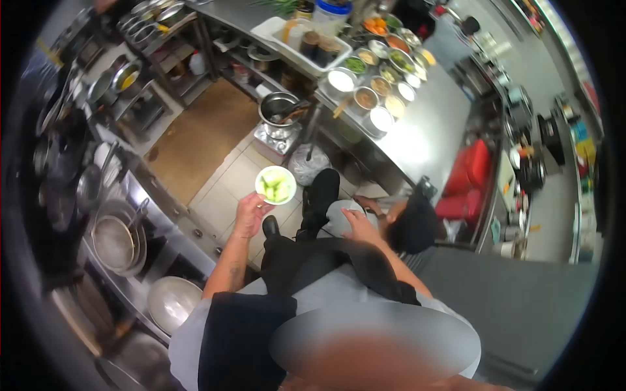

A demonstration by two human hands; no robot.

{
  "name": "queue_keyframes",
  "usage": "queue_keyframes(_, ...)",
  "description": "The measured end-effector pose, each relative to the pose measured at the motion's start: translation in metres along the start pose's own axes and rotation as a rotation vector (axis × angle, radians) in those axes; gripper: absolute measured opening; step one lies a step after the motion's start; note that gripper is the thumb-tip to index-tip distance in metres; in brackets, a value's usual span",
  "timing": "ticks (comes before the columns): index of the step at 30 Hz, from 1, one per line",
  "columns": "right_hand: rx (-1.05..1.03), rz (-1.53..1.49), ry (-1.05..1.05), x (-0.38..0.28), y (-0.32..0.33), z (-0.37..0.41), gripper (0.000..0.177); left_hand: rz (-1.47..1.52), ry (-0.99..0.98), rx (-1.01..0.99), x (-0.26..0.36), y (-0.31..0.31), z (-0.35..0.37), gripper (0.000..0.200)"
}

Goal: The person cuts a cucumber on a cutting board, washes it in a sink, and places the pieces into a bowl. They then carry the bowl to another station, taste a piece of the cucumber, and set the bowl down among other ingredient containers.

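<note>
My left hand (pixel 252 213) is closed on the near-left rim of a small white bowl (pixel 291 189). Pale green, sliced vegetable pieces (pixel 276 187) lie inside it, and the bowl is held out over the tiled floor. My right hand (pixel 357 226) is held out in front of my body with its fingers apart and nothing in them. Just beyond it is a pale grey rounded shape (pixel 339 217), which my fingers overlap in this view. Close on the right, a person in a dark cap (pixel 413 225) bends low, one hand (pixel 369 203) near mine.
Ahead, a steel counter (pixel 427 133) carries several ingredient containers (pixel 366 98). A pot (pixel 279 107) sits on a low burner near a plastic bag (pixel 310 164). Woks (pixel 174 304) and strainers (pixel 114 242) line the left range. Another person (pixel 450 39) stands at the far counter.
</note>
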State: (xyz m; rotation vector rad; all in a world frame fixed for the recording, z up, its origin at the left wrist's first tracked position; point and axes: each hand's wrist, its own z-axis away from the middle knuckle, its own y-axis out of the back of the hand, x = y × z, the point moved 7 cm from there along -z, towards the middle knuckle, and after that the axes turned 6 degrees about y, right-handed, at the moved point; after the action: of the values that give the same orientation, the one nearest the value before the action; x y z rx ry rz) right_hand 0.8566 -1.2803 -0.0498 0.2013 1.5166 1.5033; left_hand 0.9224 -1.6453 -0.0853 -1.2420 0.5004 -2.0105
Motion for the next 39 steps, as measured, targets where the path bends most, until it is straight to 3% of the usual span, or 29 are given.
queue_keyframes(1,0.02,-0.004,-0.031,0.005,-0.008,0.006,0.083,-0.003,-0.072,0.009,0.016,0.008,-0.006,0.043)
queue_keyframes(3,-0.183,-0.016,-0.164,0.025,-0.035,0.005,0.087,-0.007,-0.072,0.027,0.035,0.013,-0.009,0.042)
queue_keyframes(8,-0.09,-0.013,-0.084,0.024,-0.042,-0.009,0.085,0.021,-0.123,0.141,0.053,0.039,-0.008,0.038)
queue_keyframes(11,0.022,-0.093,-0.048,-0.001,-0.013,-0.002,0.082,0.057,-0.058,0.114,0.049,0.037,-0.008,0.043)
queue_keyframes(13,0.172,-0.227,-0.015,-0.001,-0.005,0.003,0.072,0.04,-0.102,0.145,0.048,0.025,-0.005,0.035)
queue_keyframes(17,0.088,-0.359,-0.148,-0.004,-0.008,0.01,0.064,0.044,-0.037,0.189,0.033,0.008,-0.001,0.029)
queue_keyframes(19,0.166,-0.282,-0.02,-0.004,-0.015,0.01,0.059,0.058,-0.047,0.125,0.021,0.002,-0.014,0.025)
queue_keyframes(23,0.141,-0.38,-0.167,-0.01,0.003,-0.002,0.054,0.06,0.11,0.08,0.003,-0.009,-0.04,0.028)
queue_keyframes(29,0.489,-0.19,-0.387,0.033,0.084,-0.055,0.036,-0.051,0.238,-0.055,0.021,-0.012,-0.13,0.031)
queue_keyframes(31,0.738,-0.128,-0.33,0.066,0.115,-0.087,0.035,-0.115,0.257,-0.087,0.04,-0.017,-0.169,0.03)
queue_keyframes(33,0.838,-0.145,-0.519,0.079,0.159,-0.113,0.031,-0.176,0.274,-0.116,0.06,-0.019,-0.197,0.029)
queue_keyframes(35,0.924,0.013,-0.615,0.113,0.177,-0.141,0.026,-0.17,0.273,-0.16,0.085,-0.028,-0.225,0.026)
queue_keyframes(39,0.992,0.032,-0.73,0.142,0.205,-0.184,0.023,-0.239,0.321,-0.203,0.128,-0.018,-0.264,0.024)
